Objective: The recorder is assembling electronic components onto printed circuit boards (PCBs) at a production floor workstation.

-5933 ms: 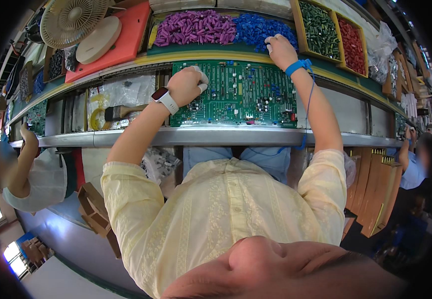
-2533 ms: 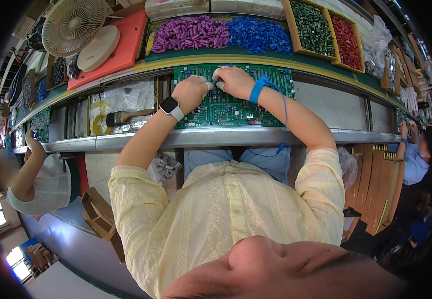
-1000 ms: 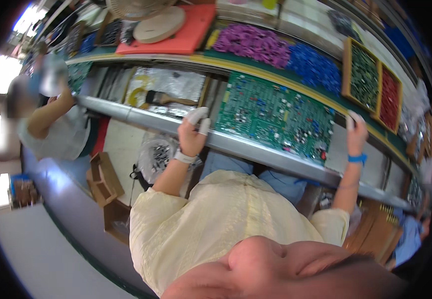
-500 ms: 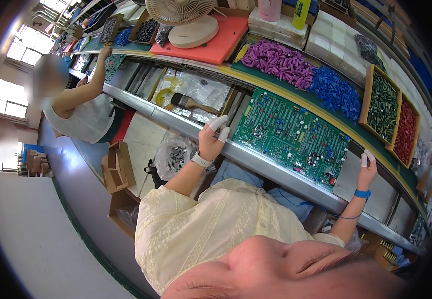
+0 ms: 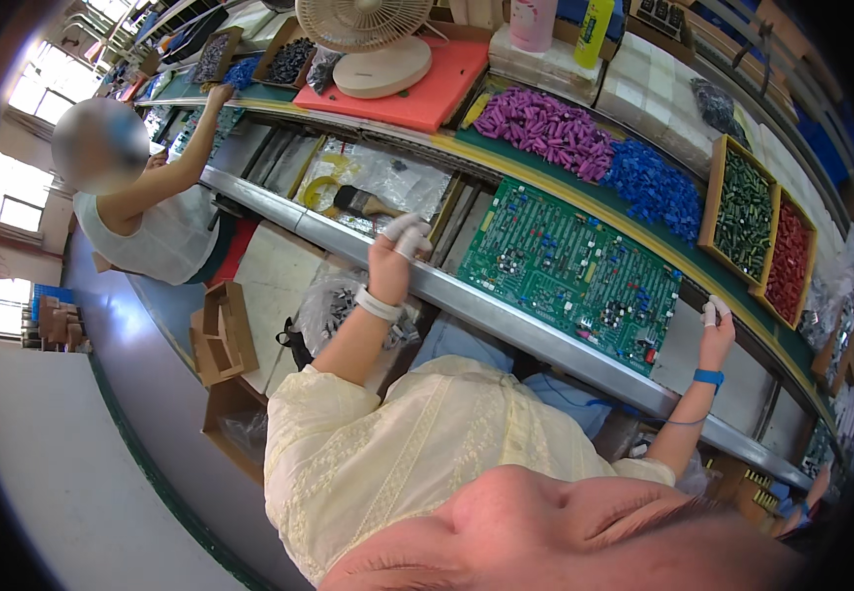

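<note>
A large green circuit board (image 5: 569, 281) full of small components lies on the metal-railed line in front of me. My left hand (image 5: 395, 261), with white finger covers and a pale wristband, hovers over the front rail just left of the board. Its fingers are stretched out and hold nothing I can see. Beyond the board's right end is my right hand (image 5: 716, 340), raised, with white-covered fingertips apart and nothing visible in it. A blue strap (image 5: 709, 377) with a cord circles that wrist.
Along the far shelf sit piles of purple parts (image 5: 545, 133) and blue parts (image 5: 653, 187), then boxes of green parts (image 5: 742, 207) and red parts (image 5: 791, 261). A brush (image 5: 363, 202) lies left of the board. A fan (image 5: 382, 69) stands behind. Another person (image 5: 156, 222) works further left.
My left hand has shifted left, away from the board's edge. My right hand stays beside the board's right end. The other person's raised arm has moved slightly.
</note>
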Tool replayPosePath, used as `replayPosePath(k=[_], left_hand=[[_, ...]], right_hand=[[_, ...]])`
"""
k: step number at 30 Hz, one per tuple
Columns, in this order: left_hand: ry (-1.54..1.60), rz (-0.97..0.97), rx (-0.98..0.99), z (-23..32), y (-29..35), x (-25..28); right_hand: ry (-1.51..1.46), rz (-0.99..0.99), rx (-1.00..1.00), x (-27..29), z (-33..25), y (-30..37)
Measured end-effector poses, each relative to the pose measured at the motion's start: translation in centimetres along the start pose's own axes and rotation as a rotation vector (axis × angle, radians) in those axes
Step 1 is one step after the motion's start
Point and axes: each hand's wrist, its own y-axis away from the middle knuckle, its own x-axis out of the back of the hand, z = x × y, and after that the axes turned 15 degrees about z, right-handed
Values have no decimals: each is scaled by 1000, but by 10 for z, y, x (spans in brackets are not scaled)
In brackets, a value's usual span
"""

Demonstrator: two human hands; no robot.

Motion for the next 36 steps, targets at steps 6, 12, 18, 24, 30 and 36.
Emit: replayPosePath(k=[6,12,18,24,30,36], left_hand=[[531,47,222,11,-68,57],[665,120,214,10,-98,98],[760,280,229,23,-94,75],[755,395,73,27,-99,72],[841,352,96,23,-98,77],[819,410,181,19,-94,76]], right_hand=[[-89,20,87,-3,-7,4],[-37,-238,476,-45,-118,53],[145,-806,511,-108,-180,82],[344,-977,429,-155,-184,74],[260,-951,577,-169,-162,75],[331,-995,490,-160,-179,73]])
